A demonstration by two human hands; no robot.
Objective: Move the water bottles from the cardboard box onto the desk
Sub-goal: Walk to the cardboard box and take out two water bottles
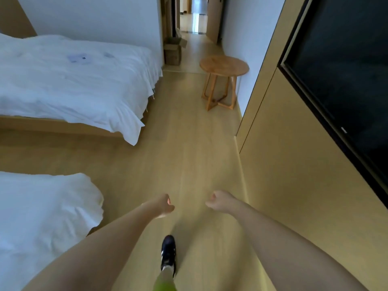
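Two beds along the left: near bed [42,217] at lower left, far bed [73,80] beyond it. Round side table [224,65] ahead on the right, against the wall. Cardboard box [173,51] farther back on the floor, past the far bed, seemingly open-topped. Screen [346,70] mounted on the right wall. Shoe [168,252] on the floor, bottom centre.

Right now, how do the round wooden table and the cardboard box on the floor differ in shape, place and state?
The round wooden table stands on crossed legs by the right wall; the cardboard box sits directly on the floor, farther away, at the left side of the hallway entrance. The table has a flat round top with nothing on it; the box is squarish, its flaps open. What is inside cannot be seen. Both are brownish, and both hands are far from them.
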